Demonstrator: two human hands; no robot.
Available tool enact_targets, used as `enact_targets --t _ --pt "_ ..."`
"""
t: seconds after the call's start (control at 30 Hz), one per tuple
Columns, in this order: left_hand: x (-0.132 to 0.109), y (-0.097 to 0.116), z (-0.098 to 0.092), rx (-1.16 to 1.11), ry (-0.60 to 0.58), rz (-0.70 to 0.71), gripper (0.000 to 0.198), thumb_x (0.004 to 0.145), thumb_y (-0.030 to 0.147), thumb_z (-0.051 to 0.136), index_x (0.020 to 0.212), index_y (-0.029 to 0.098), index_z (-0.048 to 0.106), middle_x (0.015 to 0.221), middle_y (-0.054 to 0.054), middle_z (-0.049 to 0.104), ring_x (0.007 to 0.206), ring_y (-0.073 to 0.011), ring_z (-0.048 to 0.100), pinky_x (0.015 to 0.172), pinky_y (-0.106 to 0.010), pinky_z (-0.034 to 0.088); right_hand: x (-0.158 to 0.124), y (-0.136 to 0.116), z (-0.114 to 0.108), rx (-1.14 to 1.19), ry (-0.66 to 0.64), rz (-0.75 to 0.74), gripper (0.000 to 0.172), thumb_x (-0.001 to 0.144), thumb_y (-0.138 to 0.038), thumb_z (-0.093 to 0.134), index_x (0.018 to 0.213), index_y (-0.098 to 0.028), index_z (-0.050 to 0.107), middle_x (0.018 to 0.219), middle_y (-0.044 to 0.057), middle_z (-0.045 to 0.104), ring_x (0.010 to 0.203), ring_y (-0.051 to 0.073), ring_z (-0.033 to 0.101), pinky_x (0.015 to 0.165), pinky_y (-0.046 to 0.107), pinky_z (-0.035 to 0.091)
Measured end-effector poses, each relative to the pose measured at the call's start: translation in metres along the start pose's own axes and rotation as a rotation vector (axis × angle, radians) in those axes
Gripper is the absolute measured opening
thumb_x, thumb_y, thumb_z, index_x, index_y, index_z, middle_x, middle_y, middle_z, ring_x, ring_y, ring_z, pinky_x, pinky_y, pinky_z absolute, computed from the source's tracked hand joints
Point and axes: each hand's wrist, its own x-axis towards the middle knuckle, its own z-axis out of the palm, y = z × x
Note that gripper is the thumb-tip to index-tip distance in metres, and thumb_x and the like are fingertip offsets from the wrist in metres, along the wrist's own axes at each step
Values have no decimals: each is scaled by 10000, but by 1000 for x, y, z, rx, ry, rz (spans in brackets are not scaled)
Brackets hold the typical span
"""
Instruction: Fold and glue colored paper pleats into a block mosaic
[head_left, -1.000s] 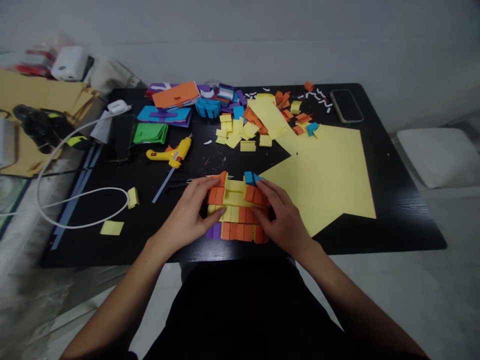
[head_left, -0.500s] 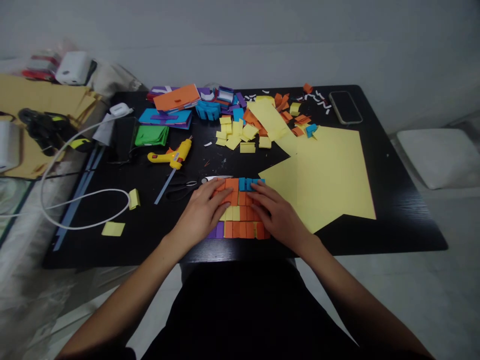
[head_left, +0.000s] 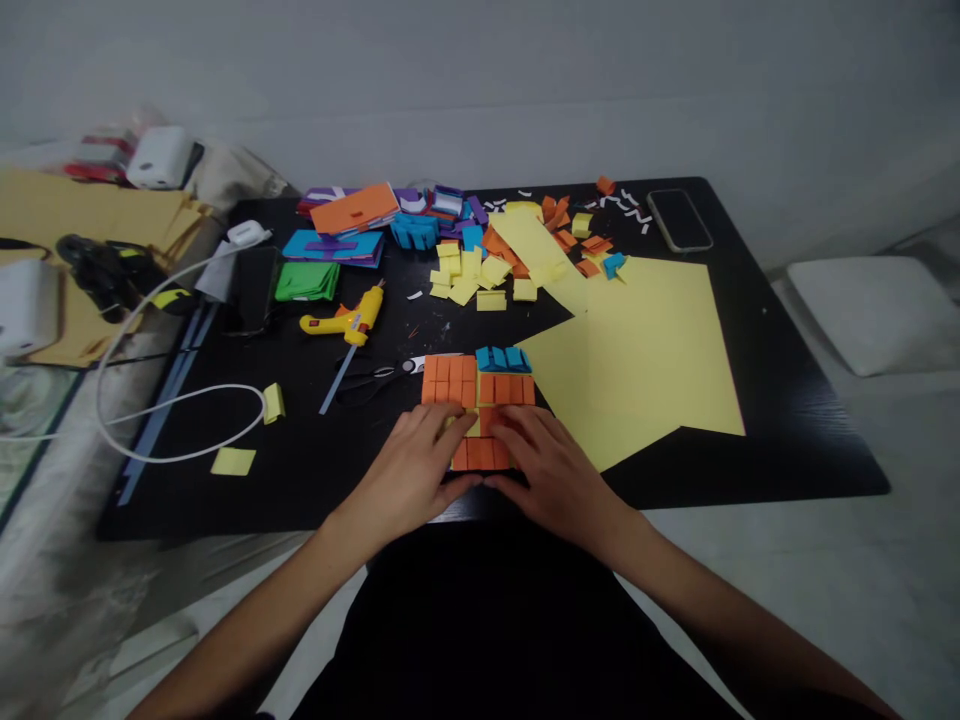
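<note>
Several rows of folded paper pieces lie side by side on the black table, forming a block. Its far left part is orange paper (head_left: 450, 372), with blue folded pieces (head_left: 503, 359) at the far right corner, standing slightly raised. Orange and yellow pieces make up the nearer rows, partly hidden by my hands. My left hand (head_left: 412, 458) rests on the block's near left part, fingers spread over the top, thumb at the near edge. My right hand (head_left: 553, 462) lies likewise on the near right part. The two thumb tips almost meet at the near edge.
Scissors (head_left: 375, 372) and a yellow glue gun (head_left: 349, 318) lie left of the block. Loose yellow paper pieces (head_left: 491, 272) are heaped behind it, a big yellow sheet (head_left: 645, 350) to the right. A white cable (head_left: 180, 458) loops at left; a phone (head_left: 679, 220) lies at back right.
Both hands have slid back toward me, from the far rows to the near rows. The far orange and blue pieces are now uncovered, and the thumbs have come together at the near edge.
</note>
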Motion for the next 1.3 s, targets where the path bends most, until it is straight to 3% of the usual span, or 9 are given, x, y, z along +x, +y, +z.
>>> enact_targets --t 0.07,0.17,0.4,0.6,0.8,0.97,1.1,1.2,1.3 --pt "3 -1 2 -8 -20 -12 642 942 355 754 1511 216 493 1395 -187 599 1246 -389 596 1010 -588 532 2 2 4 -20 -30 26 587 946 -322 745 1473 -165 539 1480 207 593 1401 399 530 1150 635 510" --pt "11 -3 0 -49 -57 -28 702 901 325 792 1521 192 491 1346 -189 586 1227 -378 594 1001 -560 549 10 5 3 -34 -71 8 641 940 -284 730 1523 -180 485 1504 189 591 1425 396 509 1176 640 489" --pt "26 -1 -12 9 -235 -93 806 859 338 802 1561 190 436 1213 -122 580 986 -298 667 845 -450 599 28 6 -9 -92 -106 -51 552 892 -226 706 1416 -142 558 1326 192 664 1234 380 618 1078 604 566" --pt "31 0 -16 85 -263 -97 690 887 336 738 1502 204 453 1226 -115 587 929 -282 692 761 -412 597 24 7 -14 -96 -101 -98 434 909 -198 691 1332 -130 622 1341 215 655 1211 364 647 1007 555 610" --pt "27 -3 -16 28 -195 -87 627 841 320 730 1406 213 479 1320 -144 559 970 -310 709 752 -461 627 14 12 -12 -56 -53 -162 116 987 -165 631 1061 -164 721 1418 215 630 1223 337 672 960 533 626" --pt "19 -10 -20 -66 -83 -39 701 827 347 772 1433 236 439 1466 -178 491 1182 -371 678 848 -510 644 7 16 -13 -49 -16 -180 168 1041 -203 577 1147 -169 702 1309 180 682 1147 308 686 932 507 625" --pt "13 -16 -26 -187 6 30 707 843 355 800 1429 263 417 1480 -154 530 1358 -349 591 1009 -492 601 7 12 -15 -66 -51 -153 353 1000 -192 607 1351 -181 639 1255 163 644 1126 306 637 948 497 588" --pt "6 -20 -26 -243 19 12 733 823 356 823 1428 271 420 1426 -136 587 1275 -329 641 973 -472 606 12 5 -15 -132 -117 -136 410 976 -232 637 1385 -208 627 1211 167 612 1065 311 598 910 496 563" --pt "-3 -26 -25 -273 34 -38 776 820 333 819 1471 269 402 1373 -128 611 1175 -307 679 935 -452 606 19 -2 -15 -203 -164 -113 256 990 -244 603 1229 -195 679 1140 166 610 986 299 574 849 460 536"
